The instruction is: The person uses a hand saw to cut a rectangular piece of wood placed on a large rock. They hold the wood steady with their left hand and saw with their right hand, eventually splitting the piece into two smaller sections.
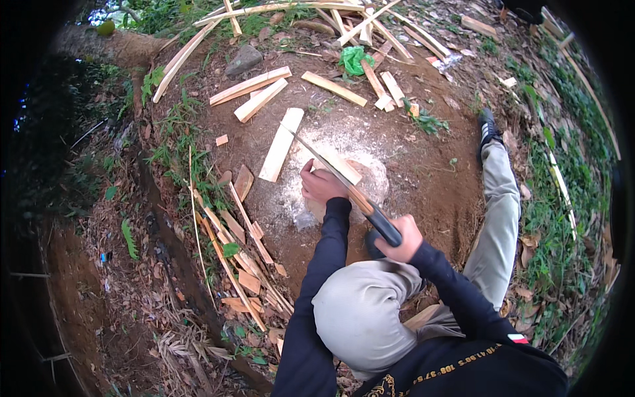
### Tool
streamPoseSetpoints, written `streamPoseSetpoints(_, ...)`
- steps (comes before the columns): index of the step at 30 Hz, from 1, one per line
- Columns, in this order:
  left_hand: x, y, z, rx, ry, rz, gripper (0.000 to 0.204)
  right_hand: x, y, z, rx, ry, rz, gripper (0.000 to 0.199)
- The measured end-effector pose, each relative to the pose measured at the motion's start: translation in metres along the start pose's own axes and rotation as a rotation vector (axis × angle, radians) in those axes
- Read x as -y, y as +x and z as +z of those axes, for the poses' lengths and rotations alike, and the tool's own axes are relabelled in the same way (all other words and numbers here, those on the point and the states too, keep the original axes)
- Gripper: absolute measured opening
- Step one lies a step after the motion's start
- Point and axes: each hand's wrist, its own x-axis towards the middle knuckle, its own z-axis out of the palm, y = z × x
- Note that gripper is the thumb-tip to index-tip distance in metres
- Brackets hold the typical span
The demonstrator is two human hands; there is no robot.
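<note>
My right hand point(401, 241) is wrapped round the dark handle of a long-bladed machete point(324, 159). Its narrow blade slants up and to the left, across a short pale wooden piece point(342, 167). Left of the blade, the curled fingers of my left hand point(323, 184) close on that piece; the grip is partly hidden. Beneath it a round wooden block point(372, 173) shows, amid scattered pale wood dust. A wide flat pale board point(282, 145) lies on the ground just beyond my left hand.
Several split wood strips point(250, 86) lie beyond, near a grey rock point(244, 60) and a green plastic bag point(355, 59). Long strips and offcuts point(238, 255) line the left side by a dark ditch point(162, 218). My outstretched leg point(499, 218) is at the right; my bent knee point(360, 317) is close in front.
</note>
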Motion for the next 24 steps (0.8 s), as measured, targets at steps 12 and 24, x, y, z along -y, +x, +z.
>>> streamPoseSetpoints(12, 0.001, -0.002, 0.000, 0.035, -0.027, -0.001, 0.029, -0.006, -0.008, 0.005, -0.228, -0.258, -0.217, 0.019)
streamPoseSetpoints(24, 0.003, -0.016, 0.002, 0.027, 0.000, 0.011, 0.029, 0.030, -0.005, -0.010, -0.085, -0.082, 0.057, 0.026)
